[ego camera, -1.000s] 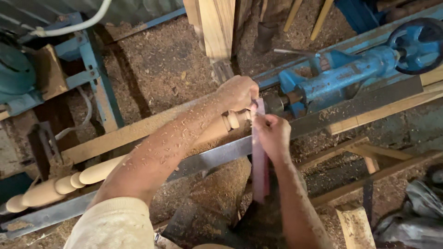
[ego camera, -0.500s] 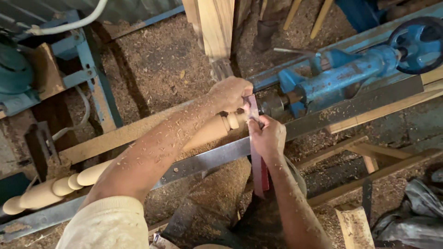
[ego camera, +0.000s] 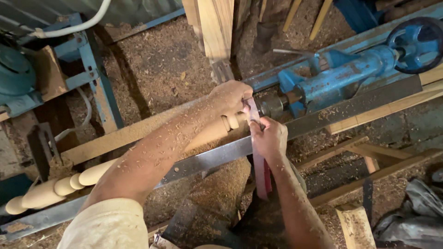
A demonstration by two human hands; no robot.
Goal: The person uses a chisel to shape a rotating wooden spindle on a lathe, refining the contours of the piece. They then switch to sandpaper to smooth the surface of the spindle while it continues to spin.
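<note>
Sawdust blankets the floor [ego camera: 157, 60] under the blue lathe [ego camera: 341, 74]. Left hand [ego camera: 229, 97] cups the turned wooden spindle [ego camera: 138, 154], grip curled shut. Right hand [ego camera: 269, 137] pinches a flat reddish tool [ego camera: 261, 175] tight.

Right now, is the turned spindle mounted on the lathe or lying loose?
Mounted: the wooden spindle lies horizontal, its right end against the blue tailstock.
</note>
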